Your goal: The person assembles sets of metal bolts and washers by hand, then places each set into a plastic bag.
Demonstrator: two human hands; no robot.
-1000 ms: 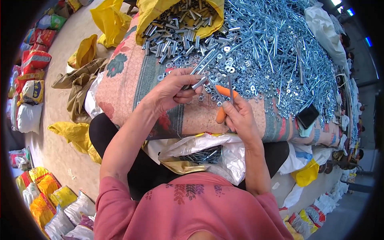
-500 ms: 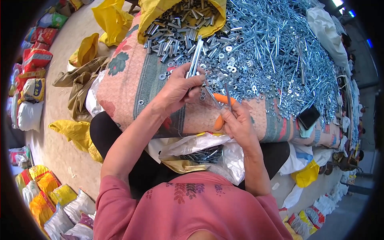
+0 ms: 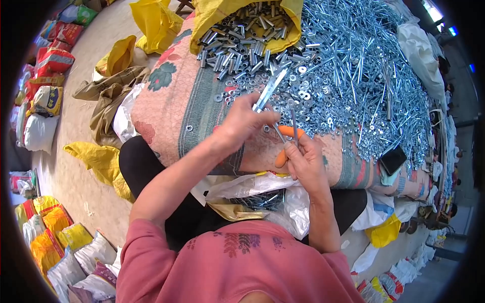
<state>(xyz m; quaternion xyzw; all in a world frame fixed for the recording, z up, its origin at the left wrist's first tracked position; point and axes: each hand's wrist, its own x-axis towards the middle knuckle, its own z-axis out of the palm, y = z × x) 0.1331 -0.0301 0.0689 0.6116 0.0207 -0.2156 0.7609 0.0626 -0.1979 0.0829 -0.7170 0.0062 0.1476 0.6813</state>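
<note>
My left hand (image 3: 247, 120) is closed around a small bundle of long shiny metal bolts (image 3: 271, 91), their far ends pointing up over the pile. Motion blurs the fingers and the bundle. Beside it, my right hand (image 3: 306, 162) pinches a thin metal rod (image 3: 278, 133), whose upper end reaches the left fingertips. A second rod (image 3: 294, 120) stands up from the right fingers. Orange coverings (image 3: 290, 131), which look like finger cots, show at that hand. Loose washers and nuts (image 3: 298, 91) lie just beyond both hands on the patterned cloth (image 3: 161, 113).
A yellow sack (image 3: 202, 25) spills short metal tubes (image 3: 242, 55) at the far side. Long bolts (image 3: 348, 65) are heaped to the right, near a black phone (image 3: 392, 160). An opened white sack (image 3: 237, 187) with bolts lies at my lap. Filled bags (image 3: 96, 255) line the left floor.
My left hand has moved slightly right and down, and its bolts now lean further right. The right hand has shifted a little right, still gripping its rods. The whole view has shifted slightly.
</note>
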